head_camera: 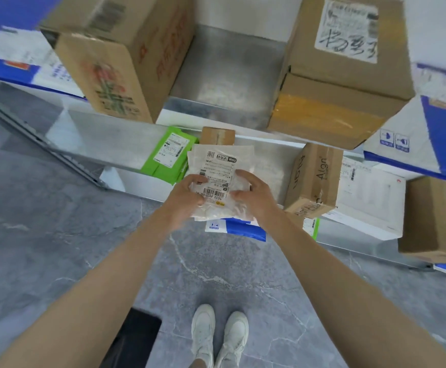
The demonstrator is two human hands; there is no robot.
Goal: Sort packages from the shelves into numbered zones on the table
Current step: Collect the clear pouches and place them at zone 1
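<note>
- The grey sheet-metal shelving [224,75], smooth and dully reflective, runs behind and to both sides of the held white package. It is the stock this sorting draws from.
- A big brown corrugated carton with a scrawled white label [343,75] sits above and right of the white package, its front overhanging the shelf edge.
- A tall brown cardboard box printed in red and green [115,62] stands above and left of the white package, turned at an angle.
- A smaller brown carton marked "Align" [314,179] is just right of the white package, tilted on a lower shelf.
- A flat bright-green mailer with a white label [168,155] lies just left of the white package, partly behind it.
- The white padded plastic package [219,166], soft and crinkled, carries a barcode label facing up. It is off the shelf, held out in front of the shelf edge. It is probably held flat like this so the label can be read for its zone; no table or numbered zone is in view.
- The left hand [187,197] grips the package's near-left edge, thumb on the label.
- The right hand [256,192] grips the near-right edge likewise, so the two hands are apart with the limp bag between them.
- A small taped brown box [217,135] peeks out just behind the white package.
</note>
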